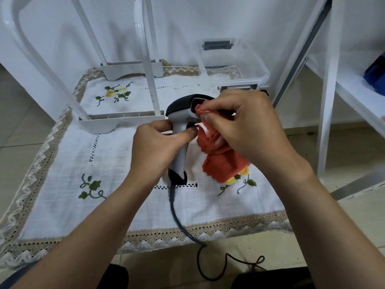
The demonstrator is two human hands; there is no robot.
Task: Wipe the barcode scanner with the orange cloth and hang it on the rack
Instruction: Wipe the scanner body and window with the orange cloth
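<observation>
A white and black barcode scanner is held above the embroidered tablecloth, head pointing away and to the right. My left hand grips its white handle, thumb near the trigger. My right hand pinches the orange cloth and presses a bunched corner of it against the scanner's dark front window. The rest of the cloth hangs down below my right hand. The scanner's dark cable runs off the table's near edge and coils on the floor. The white rack stands behind the scanner, its base on the table.
A clear plastic box sits at the back right of the table. White shelving posts rise on the right. The table's lace edge is close to my knees.
</observation>
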